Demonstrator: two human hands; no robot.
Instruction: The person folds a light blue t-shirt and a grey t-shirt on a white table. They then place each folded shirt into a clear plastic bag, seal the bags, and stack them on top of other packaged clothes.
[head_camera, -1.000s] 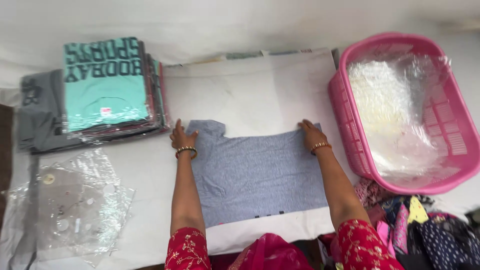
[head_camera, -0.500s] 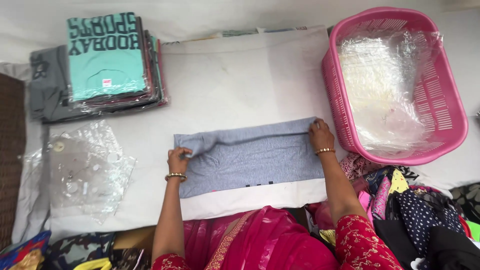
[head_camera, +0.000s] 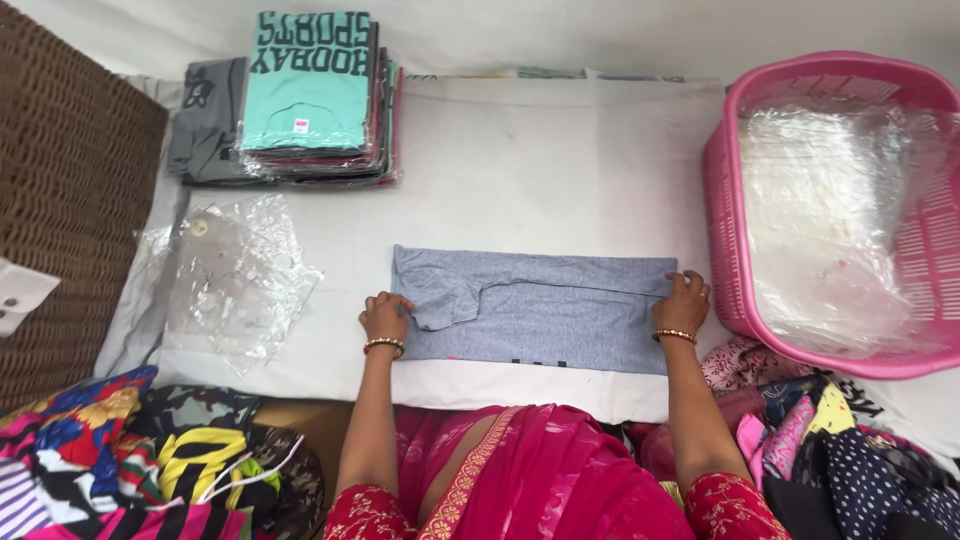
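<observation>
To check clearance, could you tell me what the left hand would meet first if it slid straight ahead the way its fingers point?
The left hand points up-table; past the grey garment edge lies bare white cloth.
</observation>
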